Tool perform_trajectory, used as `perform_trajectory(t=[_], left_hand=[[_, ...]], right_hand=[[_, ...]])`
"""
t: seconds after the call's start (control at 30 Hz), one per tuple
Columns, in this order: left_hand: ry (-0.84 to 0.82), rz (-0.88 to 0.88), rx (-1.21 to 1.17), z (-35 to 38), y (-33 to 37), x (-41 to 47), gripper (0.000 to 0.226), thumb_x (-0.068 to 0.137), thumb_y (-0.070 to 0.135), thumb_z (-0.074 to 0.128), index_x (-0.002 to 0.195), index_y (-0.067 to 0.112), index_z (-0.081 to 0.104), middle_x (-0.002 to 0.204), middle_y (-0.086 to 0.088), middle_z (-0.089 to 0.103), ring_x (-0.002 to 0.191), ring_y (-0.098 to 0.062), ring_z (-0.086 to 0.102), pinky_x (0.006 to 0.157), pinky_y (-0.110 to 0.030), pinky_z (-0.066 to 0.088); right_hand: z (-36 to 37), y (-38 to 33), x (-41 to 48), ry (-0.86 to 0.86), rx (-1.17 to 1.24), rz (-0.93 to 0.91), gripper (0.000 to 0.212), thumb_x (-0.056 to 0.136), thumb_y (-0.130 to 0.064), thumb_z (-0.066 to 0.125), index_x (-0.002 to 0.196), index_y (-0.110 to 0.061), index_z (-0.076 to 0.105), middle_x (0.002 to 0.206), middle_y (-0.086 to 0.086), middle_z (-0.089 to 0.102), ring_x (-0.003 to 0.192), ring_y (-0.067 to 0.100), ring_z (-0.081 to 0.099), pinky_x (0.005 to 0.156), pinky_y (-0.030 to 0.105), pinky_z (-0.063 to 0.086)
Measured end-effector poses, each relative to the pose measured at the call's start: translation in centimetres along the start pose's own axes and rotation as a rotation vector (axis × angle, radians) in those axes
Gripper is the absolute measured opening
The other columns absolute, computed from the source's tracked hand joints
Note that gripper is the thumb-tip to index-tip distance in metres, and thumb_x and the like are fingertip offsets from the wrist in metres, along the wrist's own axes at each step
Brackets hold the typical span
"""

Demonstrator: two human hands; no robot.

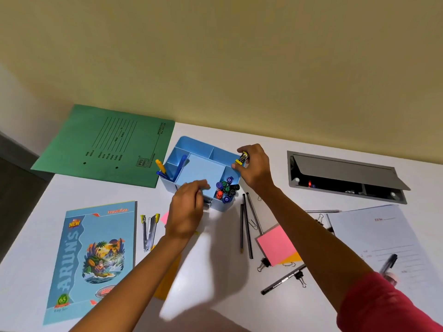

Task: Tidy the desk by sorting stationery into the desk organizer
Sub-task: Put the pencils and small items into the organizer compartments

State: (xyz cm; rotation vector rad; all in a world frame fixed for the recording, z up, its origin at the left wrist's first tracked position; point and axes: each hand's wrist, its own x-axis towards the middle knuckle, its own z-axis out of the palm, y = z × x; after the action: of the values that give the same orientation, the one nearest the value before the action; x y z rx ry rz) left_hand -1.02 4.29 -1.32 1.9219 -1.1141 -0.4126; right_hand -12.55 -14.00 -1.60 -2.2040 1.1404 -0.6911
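A light blue desk organizer stands at the back middle of the white desk. Several capped markers fill its right front compartment, and blue and yellow pens lean in its left one. My right hand pinches a small yellow and silver sharpener over the organizer's right rear corner. My left hand rests at the organizer's front edge, fingers curled against its front drawer; what they hold is hidden.
A green file lies back left and a blue notebook front left. A stapler, black pencils, pink sticky notes, binder clips, pens and papers lie around. A grey cable box sits open.
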Motion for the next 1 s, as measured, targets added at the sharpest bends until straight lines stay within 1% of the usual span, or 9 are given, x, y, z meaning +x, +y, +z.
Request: perform_trajectory(t=[0.1, 0.27, 0.37, 0.43, 0.53, 0.6, 0.7, 0.83, 1.0], left_hand=[[-0.007, -0.008, -0.03, 0.0, 2.1, 2.5, 0.028, 0.096, 0.013, 0.041, 0.11, 0.016, 0.065, 0.112, 0.004, 0.069, 0.101, -0.006, 0.061, 0.086, -0.014, 0.043], [-0.279, -0.088, -0.061, 1.8, 5.5, 6.6, 0.036, 0.103, 0.029, 0.033, 0.126, 0.017, 0.058, 0.122, -0.006, 0.064, 0.11, -0.018, 0.057, 0.078, -0.012, 0.032], [-0.386, -0.081, 0.01, 3.2, 6.2, 7.7, 0.043, 0.104, 0.029, 0.023, 0.124, 0.013, 0.057, 0.116, -0.012, 0.064, 0.11, -0.025, 0.056, 0.091, -0.022, 0.032], [-0.44, -0.082, 0.133, 4.1, 6.1, 8.2, 0.047, 0.104, 0.03, 0.015, 0.113, 0.015, 0.058, 0.093, -0.005, 0.066, 0.106, -0.024, 0.056, 0.106, -0.036, 0.023], [-0.464, -0.121, 0.219, 4.9, 6.1, 8.6, 0.061, 0.103, 0.038, 0.006, 0.098, 0.014, 0.061, 0.067, 0.004, 0.055, 0.097, -0.016, 0.056, 0.109, -0.043, 0.009], [-0.49, -0.135, 0.24, 5.1, 6.2, 8.9, 0.071, 0.101, 0.044, 0.002, 0.094, 0.011, 0.065, 0.071, -0.002, 0.061, 0.094, -0.014, 0.056, 0.11, -0.044, 0.006], [-0.556, -0.184, 0.257, 4.9, 6.3, 9.4, 0.08, 0.099, 0.049, -0.002, 0.104, 0.009, 0.068, 0.075, -0.007, 0.064, 0.093, -0.014, 0.054, 0.112, -0.044, 0.003], [-0.603, -0.238, 0.217, 4.8, 6.3, 9.9, 0.081, 0.096, 0.053, -0.004, 0.111, 0.014, 0.066, 0.07, -0.004, 0.061, 0.094, -0.014, 0.053, 0.114, -0.045, -0.001], [-0.557, -0.273, 0.161, 4.8, 6.4, 9.9, 0.078, 0.098, 0.051, -0.001, 0.111, 0.012, 0.065, 0.076, -0.005, 0.062, 0.102, -0.016, 0.051, 0.115, -0.042, -0.001]], right_hand=[[0.2, 0.6, -0.2, -0.004, 0.018, -0.035, 0.039, 0.072, -0.016, 0.079, 0.106, -0.004, 0.064, 0.102, 0.012, 0.059, 0.091, 0.021, 0.056, 0.078, 0.026, 0.043], [0.5, 1.1, -0.6, 0.025, 0.01, -0.137, 0.036, 0.069, -0.016, 0.073, 0.1, 0.0, 0.064, 0.096, 0.013, 0.058, 0.087, 0.024, 0.057, 0.075, 0.026, 0.044], [0.8, 0.9, -0.7, 0.061, 0.024, -0.174, 0.03, 0.069, -0.007, 0.07, 0.098, 0.0, 0.065, 0.093, 0.013, 0.059, 0.084, 0.024, 0.057, 0.073, 0.028, 0.047], [0.7, 0.9, -0.8, 0.085, 0.046, -0.189, 0.028, 0.07, -0.003, 0.066, 0.098, 0.001, 0.064, 0.093, 0.013, 0.059, 0.083, 0.023, 0.057, 0.073, 0.026, 0.047], [0.6, 1.2, -1.1, 0.107, 0.069, -0.171, 0.025, 0.073, 0.001, 0.066, 0.098, 0.002, 0.062, 0.093, 0.012, 0.057, 0.083, 0.015, 0.053, 0.074, 0.016, 0.043], [0.6, 1.3, -1.3, 0.112, 0.083, -0.148, 0.023, 0.075, -0.001, 0.066, 0.098, 0.002, 0.062, 0.093, 0.011, 0.056, 0.082, 0.008, 0.048, 0.075, 0.01, 0.039], [0.6, 1.3, -1.6, 0.11, 0.12, -0.119, 0.03, 0.077, -0.015, 0.06, 0.101, 0.002, 0.063, 0.095, 0.012, 0.057, 0.083, 0.006, 0.049, 0.076, 0.006, 0.038], [0.7, 1.5, -1.8, 0.103, 0.133, -0.105, 0.031, 0.076, -0.006, 0.069, 0.105, 0.003, 0.062, 0.098, 0.014, 0.059, 0.085, 0.006, 0.05, 0.078, 0.004, 0.038], [0.4, 2.0, -2.5, 0.089, 0.204, -0.034, 0.041, 0.077, -0.016, 0.075, 0.113, -0.004, 0.06, 0.109, 0.008, 0.058, 0.089, 0.011, 0.055, 0.078, 0.005, 0.041]])
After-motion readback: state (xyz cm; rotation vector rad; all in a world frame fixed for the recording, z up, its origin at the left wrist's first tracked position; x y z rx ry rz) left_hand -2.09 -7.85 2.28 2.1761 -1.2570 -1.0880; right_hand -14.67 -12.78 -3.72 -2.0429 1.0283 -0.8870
